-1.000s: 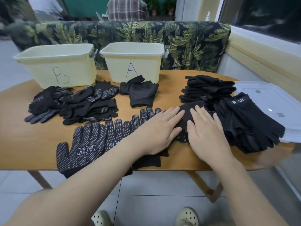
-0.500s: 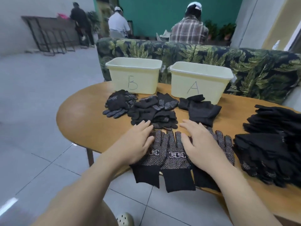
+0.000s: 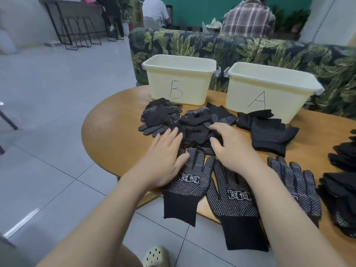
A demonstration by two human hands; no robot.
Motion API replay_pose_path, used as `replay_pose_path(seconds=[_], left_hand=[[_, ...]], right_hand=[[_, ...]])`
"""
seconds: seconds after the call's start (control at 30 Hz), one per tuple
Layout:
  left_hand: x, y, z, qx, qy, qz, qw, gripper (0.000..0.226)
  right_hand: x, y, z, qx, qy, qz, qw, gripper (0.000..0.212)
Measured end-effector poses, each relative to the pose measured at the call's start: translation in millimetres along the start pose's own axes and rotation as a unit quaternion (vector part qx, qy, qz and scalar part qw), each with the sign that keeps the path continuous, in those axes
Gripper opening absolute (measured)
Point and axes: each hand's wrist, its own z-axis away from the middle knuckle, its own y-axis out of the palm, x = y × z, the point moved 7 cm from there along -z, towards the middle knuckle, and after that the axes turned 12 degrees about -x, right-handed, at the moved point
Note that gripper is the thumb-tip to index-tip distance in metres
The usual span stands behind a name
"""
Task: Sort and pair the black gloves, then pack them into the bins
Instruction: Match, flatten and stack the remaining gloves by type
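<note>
Both hands on the loose middle heap of black gloves; nothing picked yet.

Left hand (image 3: 163,160) lies flat, fingers straight, on the heap (image 3: 194,130); right hand (image 3: 227,147) curls its fingers onto the heap, but whether it has pinched anything cannot be told. Dotted gloves (image 3: 189,182) lie flat at the table (image 3: 107,132) edge; bin B (image 3: 179,78) and bin A (image 3: 269,87) stand behind. Advice: separate one glove, match dotted to dotted, cuffs aligned.
</note>
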Motion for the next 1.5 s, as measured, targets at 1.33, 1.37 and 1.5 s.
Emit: replay_pose_path(seconds=[1.33, 1.37, 1.5], left_hand=[[-53.6, -45.3, -99.6, -0.173, -0.039, 0.348, 0.921, 0.039], [-58.2, -50.8, -93.3, -0.19, -0.034, 0.373, 0.908, 0.038], [-76.7, -78.3, -58.8, -0.294, 0.016, 0.431, 0.853, 0.027]], right_hand=[[-13.0, -162.4, -85.1, -0.231, 0.078, -0.212, 0.946, 0.02], [-9.7, -169.0, -79.4, -0.229, 0.084, -0.217, 0.945, 0.02], [6.2, -185.6, -51.4, -0.222, 0.117, -0.209, 0.945, 0.036]])
